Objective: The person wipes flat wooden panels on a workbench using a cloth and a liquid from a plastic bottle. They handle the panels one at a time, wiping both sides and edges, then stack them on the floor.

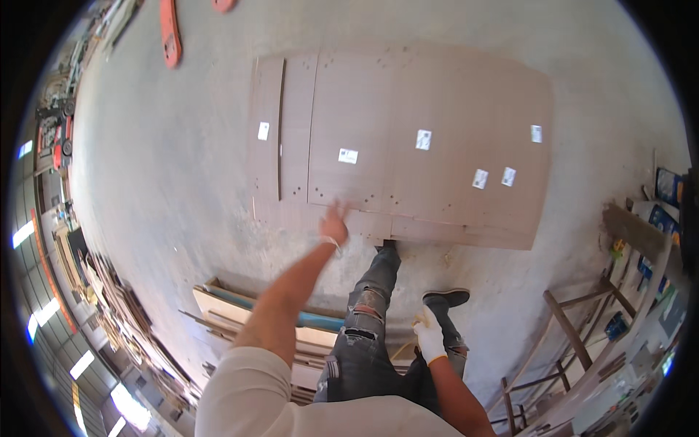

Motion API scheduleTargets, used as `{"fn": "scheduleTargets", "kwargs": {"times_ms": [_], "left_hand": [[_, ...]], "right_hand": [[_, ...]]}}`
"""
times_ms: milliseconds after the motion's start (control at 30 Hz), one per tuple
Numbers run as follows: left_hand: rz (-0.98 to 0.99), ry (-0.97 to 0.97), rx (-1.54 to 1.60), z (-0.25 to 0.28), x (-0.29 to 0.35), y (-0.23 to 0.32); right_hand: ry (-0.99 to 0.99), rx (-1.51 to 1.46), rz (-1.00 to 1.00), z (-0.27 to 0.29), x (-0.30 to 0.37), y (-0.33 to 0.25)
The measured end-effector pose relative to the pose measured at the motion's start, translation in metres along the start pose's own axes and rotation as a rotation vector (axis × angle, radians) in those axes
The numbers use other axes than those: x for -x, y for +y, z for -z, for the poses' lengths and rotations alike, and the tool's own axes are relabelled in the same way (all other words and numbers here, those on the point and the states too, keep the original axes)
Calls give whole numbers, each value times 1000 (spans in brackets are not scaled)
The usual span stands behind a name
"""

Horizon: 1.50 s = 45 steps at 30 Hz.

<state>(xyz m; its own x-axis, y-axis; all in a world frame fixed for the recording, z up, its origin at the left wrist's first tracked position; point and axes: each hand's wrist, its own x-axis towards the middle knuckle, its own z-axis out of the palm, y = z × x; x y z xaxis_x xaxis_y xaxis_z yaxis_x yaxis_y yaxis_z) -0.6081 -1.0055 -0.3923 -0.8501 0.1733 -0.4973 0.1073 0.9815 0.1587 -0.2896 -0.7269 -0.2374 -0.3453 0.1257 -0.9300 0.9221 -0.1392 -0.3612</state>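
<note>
My bare left hand (335, 221) reaches out over the near edge of the brown panels, fingers apart and a little blurred, with nothing in it. A pale band circles that wrist. The large flat brown panels (466, 95) lie on the floor, with white labels and small dark holes along their edges. A narrow brown strip (271, 95) lies on top at their left end. My right hand wears a white glove (429, 339) with a yellow cuff and hangs beside my right leg. Its fingers look closed around something pale that I cannot make out.
Stacked boards (240, 313) lie close on my left. A brown frame (571, 331) stands at the right, near a cluttered bench (655, 255). Orange metal arms (170, 36) rest on the floor at the far left. More timber (124, 306) is piled along the left side.
</note>
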Motion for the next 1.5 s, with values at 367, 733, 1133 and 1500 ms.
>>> {"fn": "scheduleTargets", "kwargs": {"times_ms": [367,733,1133,1500], "left_hand": [[-650,-219,96,28,302,325],[-1415,-495,-446,24,329,678],[-2052,-351,-73,-64,611,1024],[-1852,-110,-480,-134,627,1094]], "right_hand": [[429,-154,212,201,233,61],[906,-613,-179,160,298,402],[1212,-664,-95,327,314,457],[1333,-1276,26,616,460,513]]}}
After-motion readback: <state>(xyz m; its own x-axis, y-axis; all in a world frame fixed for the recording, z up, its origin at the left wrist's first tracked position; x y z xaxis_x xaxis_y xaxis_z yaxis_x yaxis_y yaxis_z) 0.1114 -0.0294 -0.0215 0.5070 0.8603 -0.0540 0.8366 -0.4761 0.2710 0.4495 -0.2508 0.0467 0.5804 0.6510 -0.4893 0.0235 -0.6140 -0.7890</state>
